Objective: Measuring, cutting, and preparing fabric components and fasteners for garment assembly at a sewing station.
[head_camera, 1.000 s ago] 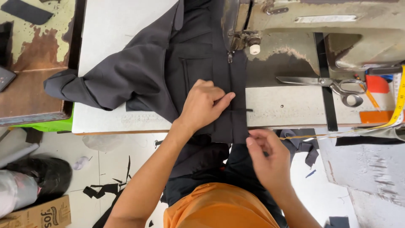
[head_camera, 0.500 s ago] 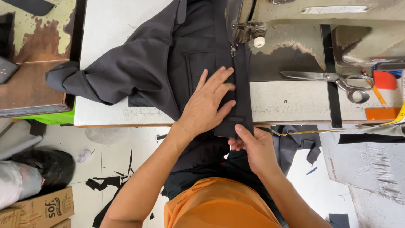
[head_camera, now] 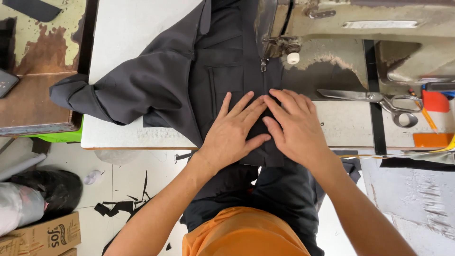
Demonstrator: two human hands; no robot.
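Two bare hands are pressing a dark grey garment [head_camera: 208, 80] flat on the white bench [head_camera: 128, 38], just before the sewing machine needle [head_camera: 262, 64]. Left hand [head_camera: 234, 130] and right hand [head_camera: 296, 125] are lying side by side, fingers spread, gripping nothing, seemingly keeping the seam smooth. Scissors [head_camera: 374, 102] are resting nearby, to the right.
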